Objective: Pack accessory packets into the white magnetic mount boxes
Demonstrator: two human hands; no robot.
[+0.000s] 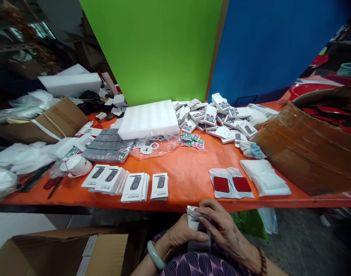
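Over my lap, below the table's front edge, a small white box (pixel 193 223) with a dark picture on its face is held between both hands. My left hand (pixel 178 234) grips its left side, with the thumb across the lower part. The fingers of my right hand (pixel 221 228) are closed at the box's upper end; exactly what they pinch there is partly hidden. On the table ahead lie two red square pads (pixel 221 184) in white wrappers. Stacks of flat white boxes marked "MAGNETIC" (pixel 135 186) stand to the left.
A heap of white boxes (pixel 210 115) lies at the back, with small printed cards (pixel 191 140) before it. Nearby are a white foam block (pixel 148 119), a bag of rings (pixel 154 146), and folded white sleeves (pixel 264 177). Cardboard boxes stand right (pixel 304 149) and lower left (pixel 106 253).
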